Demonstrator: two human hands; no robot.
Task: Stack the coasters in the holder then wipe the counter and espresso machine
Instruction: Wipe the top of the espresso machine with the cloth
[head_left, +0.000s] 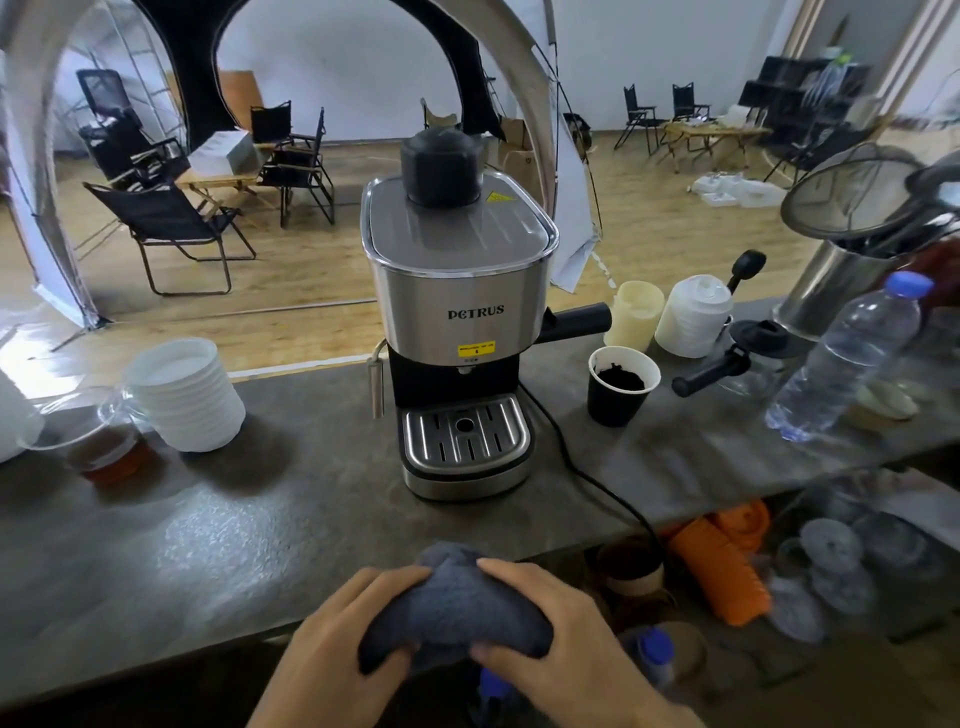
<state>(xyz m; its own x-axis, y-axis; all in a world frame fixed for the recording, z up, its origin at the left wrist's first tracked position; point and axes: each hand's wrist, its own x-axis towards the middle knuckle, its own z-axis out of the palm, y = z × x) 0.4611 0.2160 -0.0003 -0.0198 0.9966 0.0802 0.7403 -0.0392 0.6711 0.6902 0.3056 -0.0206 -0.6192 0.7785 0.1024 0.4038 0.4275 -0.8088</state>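
At the counter's near edge, both hands bunch a grey cloth (457, 608): left hand (337, 634) and right hand (545, 618) each curl around it. Wiping looks about to start. The counter (260, 519) offers open room left of the espresso machine (457, 312); its cord (587, 467) trails right.

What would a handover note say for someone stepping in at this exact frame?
Left hand and right hand both grip a bunched grey cloth at the near edge of the counter. The espresso machine stands upright mid-counter, its cord trailing off the near edge. No coasters or holder can be made out. Wiping seems not yet begun: counter and machine remain.
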